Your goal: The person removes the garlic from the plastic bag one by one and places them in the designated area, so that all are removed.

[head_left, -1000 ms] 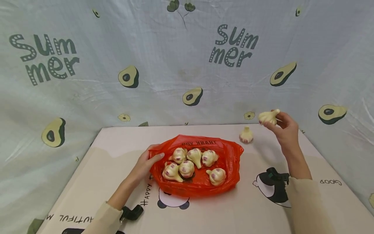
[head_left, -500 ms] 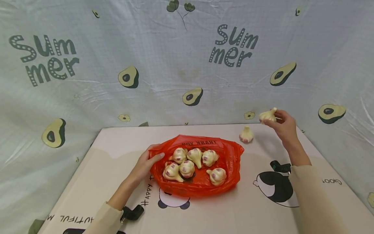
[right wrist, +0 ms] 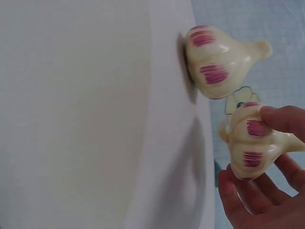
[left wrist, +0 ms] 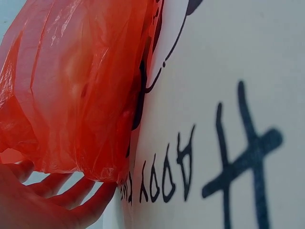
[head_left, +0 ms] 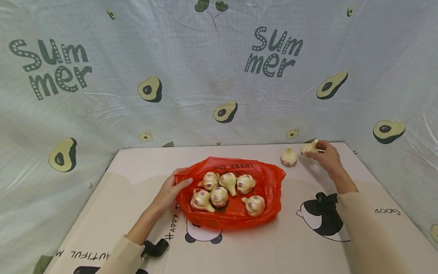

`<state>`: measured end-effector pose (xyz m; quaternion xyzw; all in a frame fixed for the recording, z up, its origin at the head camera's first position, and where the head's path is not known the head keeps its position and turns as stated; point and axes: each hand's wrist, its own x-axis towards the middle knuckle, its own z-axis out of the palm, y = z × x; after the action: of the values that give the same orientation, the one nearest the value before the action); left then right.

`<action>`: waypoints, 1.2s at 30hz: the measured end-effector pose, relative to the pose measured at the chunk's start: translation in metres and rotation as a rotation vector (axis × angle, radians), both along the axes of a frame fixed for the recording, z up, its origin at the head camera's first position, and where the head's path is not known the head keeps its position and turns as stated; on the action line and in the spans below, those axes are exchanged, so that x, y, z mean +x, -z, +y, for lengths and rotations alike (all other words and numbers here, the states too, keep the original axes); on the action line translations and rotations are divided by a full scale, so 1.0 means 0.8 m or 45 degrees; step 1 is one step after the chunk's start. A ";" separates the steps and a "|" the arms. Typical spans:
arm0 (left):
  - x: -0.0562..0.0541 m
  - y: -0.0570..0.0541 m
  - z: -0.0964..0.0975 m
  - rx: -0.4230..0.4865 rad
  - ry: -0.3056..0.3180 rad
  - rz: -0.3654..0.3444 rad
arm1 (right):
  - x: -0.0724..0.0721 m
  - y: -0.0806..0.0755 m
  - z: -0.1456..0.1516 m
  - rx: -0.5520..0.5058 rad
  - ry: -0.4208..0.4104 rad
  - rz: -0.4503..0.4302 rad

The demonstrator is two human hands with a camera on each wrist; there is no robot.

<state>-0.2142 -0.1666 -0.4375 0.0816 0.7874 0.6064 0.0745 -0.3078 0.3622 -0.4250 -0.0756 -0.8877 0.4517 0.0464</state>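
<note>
My right hand (head_left: 329, 158) holds a garlic bulb (head_left: 309, 147) between thumb and fingers at the far right of the table. The right wrist view shows purple streaks on this cream-coloured bulb, with a gap between it and the tabletop. Just left of it, a second garlic bulb (head_left: 288, 156) stands upright with its stem up. My left hand (head_left: 169, 192) grips the left side of an open red plastic bag (head_left: 232, 223), thumb over the rim, fingers against the outer wall in the left wrist view. Several garlic bulbs (head_left: 218, 196) lie inside the bag.
The light table (head_left: 137, 209) carries printed lettering and panda drawings. A hanging sheet (head_left: 191, 57) with avocado prints rises right behind the table's far edge. Small black devices (head_left: 155, 248) are worn at the wrists. A dark object (head_left: 85, 270) shows at the lower left edge.
My right hand has lowered the garlic bulb toward the table and slightly left, close to the standing bulb. The left hand and the bag have stayed in place.
</note>
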 end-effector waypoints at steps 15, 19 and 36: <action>0.001 -0.002 0.000 -0.013 0.012 -0.001 | 0.007 0.024 0.006 0.008 -0.035 -0.122; 0.000 -0.001 0.000 -0.016 0.012 0.004 | 0.005 0.023 0.007 0.029 -0.057 -0.120; -0.001 0.002 0.000 -0.027 0.009 0.010 | 0.003 0.025 0.011 -0.063 -0.019 -0.110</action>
<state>-0.2149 -0.1668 -0.4388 0.0861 0.7939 0.5973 0.0743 -0.3054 0.3707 -0.4453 -0.0897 -0.8781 0.4700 0.0026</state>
